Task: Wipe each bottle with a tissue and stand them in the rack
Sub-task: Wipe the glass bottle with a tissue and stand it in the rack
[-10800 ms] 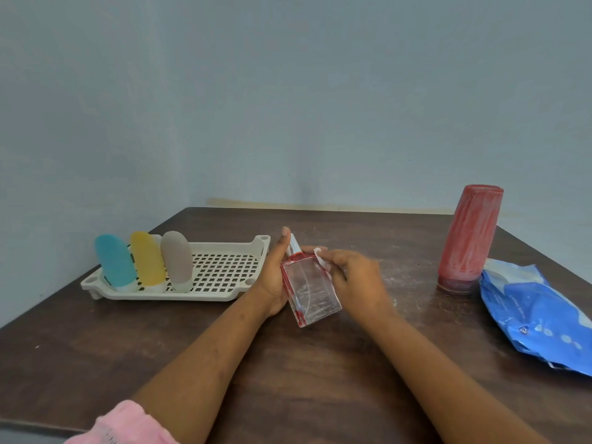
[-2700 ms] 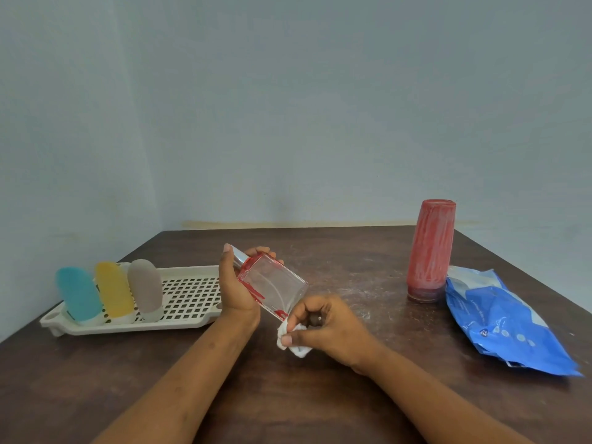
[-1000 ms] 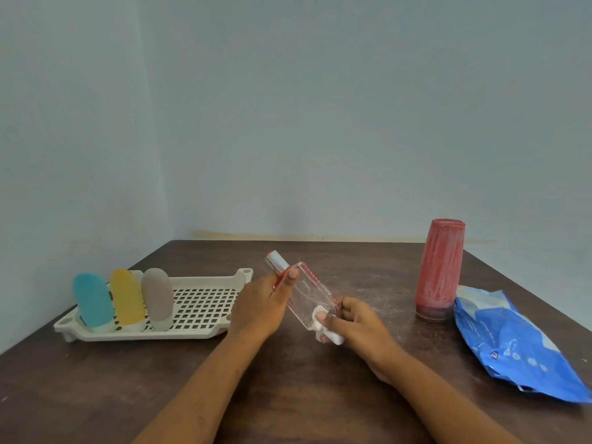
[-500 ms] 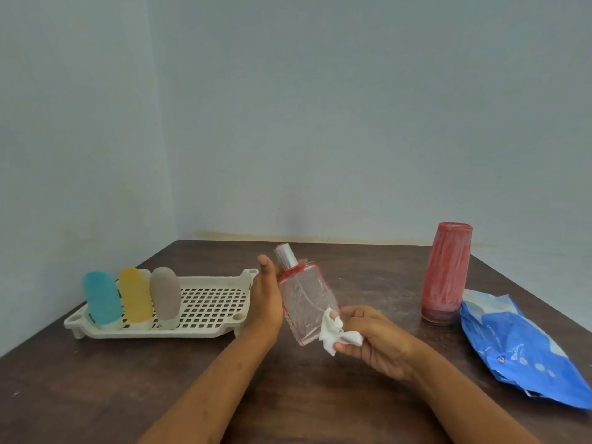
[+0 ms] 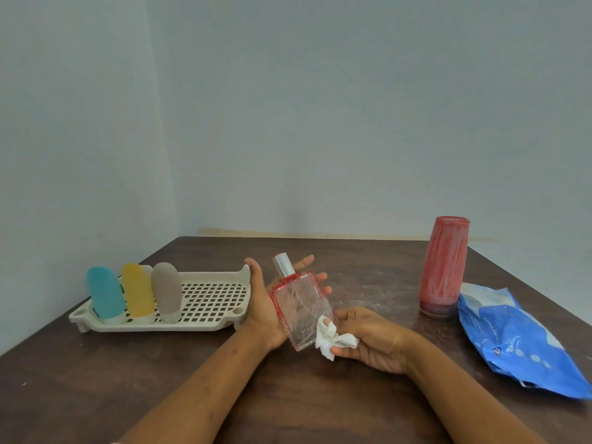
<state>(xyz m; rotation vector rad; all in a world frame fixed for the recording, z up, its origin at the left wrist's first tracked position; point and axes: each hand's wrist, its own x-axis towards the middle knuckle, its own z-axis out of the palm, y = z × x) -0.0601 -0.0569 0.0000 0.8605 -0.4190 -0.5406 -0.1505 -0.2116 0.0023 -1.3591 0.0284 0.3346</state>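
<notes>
Rack: cream perforated plastic rack (image 5: 205,302) left of both hands, free slots beside three standing bottles.
Left hand (image 5: 266,310): cradles clear red-edged glass bottle (image 5: 299,310), neck up, slightly tilted; nearer the rack.
Right hand (image 5: 373,339): pinches crumpled white tissue (image 5: 331,338) against the bottle's lower corner.

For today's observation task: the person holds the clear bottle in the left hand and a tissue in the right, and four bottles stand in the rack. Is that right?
Not quite. The head view shows three bottles in the rack, not four. The left hand does hold the clear bottle, the right hand the tissue.
</notes>
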